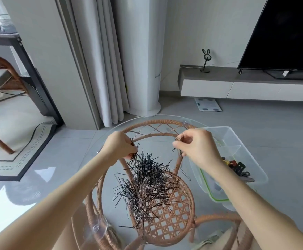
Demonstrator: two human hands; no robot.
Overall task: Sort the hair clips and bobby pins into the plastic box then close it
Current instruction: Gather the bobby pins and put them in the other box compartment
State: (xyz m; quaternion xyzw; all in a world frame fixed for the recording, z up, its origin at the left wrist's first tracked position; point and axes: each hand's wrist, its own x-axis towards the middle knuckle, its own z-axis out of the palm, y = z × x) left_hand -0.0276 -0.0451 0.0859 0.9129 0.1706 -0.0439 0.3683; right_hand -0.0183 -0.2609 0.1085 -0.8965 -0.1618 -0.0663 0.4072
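A large heap of black bobby pins (148, 183) lies on the round glass tabletop (100, 150). My left hand (119, 146) is shut on a small bunch of pins at the heap's far left edge. My right hand (196, 147) pinches another bunch of pins above the table, just left of the clear plastic box (237, 139). The box stands at the table's right edge, divided into compartments. Several coloured and black hair clips (237, 166) lie in its near compartment. A green-rimmed lid (209, 188) lies at the box's near side.
A rattan frame (167, 122) and woven shelf (170, 222) show through the glass. Beyond are grey floor tiles, a white tower unit (141, 69), curtains, a bathroom scale (208, 104), a low TV console (237, 83) and a rug (21, 156) at left.
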